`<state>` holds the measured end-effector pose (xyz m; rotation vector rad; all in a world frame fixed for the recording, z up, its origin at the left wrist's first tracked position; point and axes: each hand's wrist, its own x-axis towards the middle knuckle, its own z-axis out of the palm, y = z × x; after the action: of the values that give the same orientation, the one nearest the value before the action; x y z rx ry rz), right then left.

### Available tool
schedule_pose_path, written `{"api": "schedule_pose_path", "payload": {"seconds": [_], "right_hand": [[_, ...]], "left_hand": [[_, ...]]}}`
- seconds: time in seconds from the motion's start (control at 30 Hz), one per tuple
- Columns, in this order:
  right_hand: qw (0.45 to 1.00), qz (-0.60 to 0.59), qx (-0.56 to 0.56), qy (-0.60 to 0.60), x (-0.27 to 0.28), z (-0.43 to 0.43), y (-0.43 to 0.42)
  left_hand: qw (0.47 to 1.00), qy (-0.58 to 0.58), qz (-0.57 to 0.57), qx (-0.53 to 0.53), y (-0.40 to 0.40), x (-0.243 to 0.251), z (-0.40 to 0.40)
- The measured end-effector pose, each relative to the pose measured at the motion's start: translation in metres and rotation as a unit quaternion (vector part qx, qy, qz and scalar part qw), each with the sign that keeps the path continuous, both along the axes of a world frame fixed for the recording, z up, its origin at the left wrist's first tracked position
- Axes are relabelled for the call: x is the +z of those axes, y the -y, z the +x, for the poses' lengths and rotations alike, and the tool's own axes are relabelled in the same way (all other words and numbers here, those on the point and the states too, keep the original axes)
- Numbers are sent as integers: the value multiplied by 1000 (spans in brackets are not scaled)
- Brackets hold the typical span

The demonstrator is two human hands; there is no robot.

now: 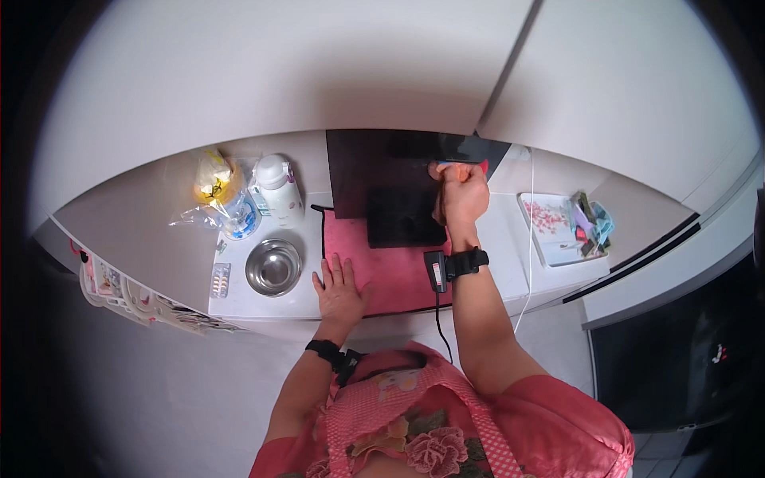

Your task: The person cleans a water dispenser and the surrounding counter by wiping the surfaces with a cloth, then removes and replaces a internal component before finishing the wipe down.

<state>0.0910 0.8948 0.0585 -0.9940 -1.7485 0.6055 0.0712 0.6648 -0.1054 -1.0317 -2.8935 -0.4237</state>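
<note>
My right hand (pixel 463 200) is closed around a small orange, red and blue object (pixel 460 172), mostly hidden by the fingers, right in front of a dark glossy flat screen (pixel 358 173). Black material (pixel 400 230), perhaps the screen's base, lies below the screen on a pink cloth (pixel 397 275) with dark edging. My left hand (pixel 343 296) rests palm down at the cloth's left front edge, fingers spread and holding nothing. Each wrist wears a black strap with a small device.
To the left stand a steel bowl (pixel 274 267), a blister pack (pixel 220 280), a white bottle (pixel 280 188) and a yellow-topped container in plastic (pixel 218 185). A tray (pixel 545 254) with small items lies right, beyond a white cable (pixel 531 239). White cabinets (pixel 299 60) overhang the counter.
</note>
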Motion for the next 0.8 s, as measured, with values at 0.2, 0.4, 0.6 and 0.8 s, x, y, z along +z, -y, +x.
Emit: {"api": "schedule_pose_path", "payload": {"seconds": [0.2,0.4,0.6,0.8], "right_hand": [[983,158,35,81,-21,-28,13],[998,54,4,39,-11,-14,5],[990,83,56,95,-23,-33,14],[995,95,15,6,-29,-28,2]], "left_hand": [[1000,18,-2,-8,-3,1,1],[1000,7,1,-1,-2,2,3],[1000,2,28,5,3,-1,1],[999,3,32,-2,-2,5,5]]}}
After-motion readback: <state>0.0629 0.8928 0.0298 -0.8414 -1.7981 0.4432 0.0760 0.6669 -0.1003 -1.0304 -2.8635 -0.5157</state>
